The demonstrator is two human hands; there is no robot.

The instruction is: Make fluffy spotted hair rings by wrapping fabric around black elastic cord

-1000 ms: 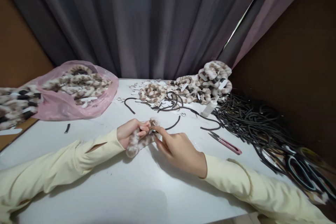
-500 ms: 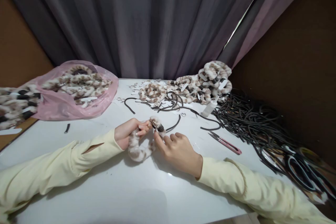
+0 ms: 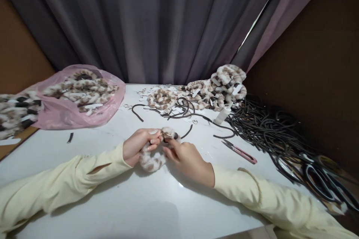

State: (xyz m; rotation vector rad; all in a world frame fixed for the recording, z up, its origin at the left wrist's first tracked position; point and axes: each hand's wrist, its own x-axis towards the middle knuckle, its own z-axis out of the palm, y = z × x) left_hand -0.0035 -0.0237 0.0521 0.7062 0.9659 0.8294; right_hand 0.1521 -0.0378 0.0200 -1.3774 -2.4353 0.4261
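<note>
In the head view, your left hand is pinching the upper left of the fluffy brown-and-white ring between thumb and fingers, the ring's lower curve hanging just beside those fingers, toward your right hand. Your right hand is touching the ring's upper right side with its fingertips, near a black part, though you are hiding whether they are gripping it. Beyond both hands, a short dark cord is lying on the white worktop.
</note>
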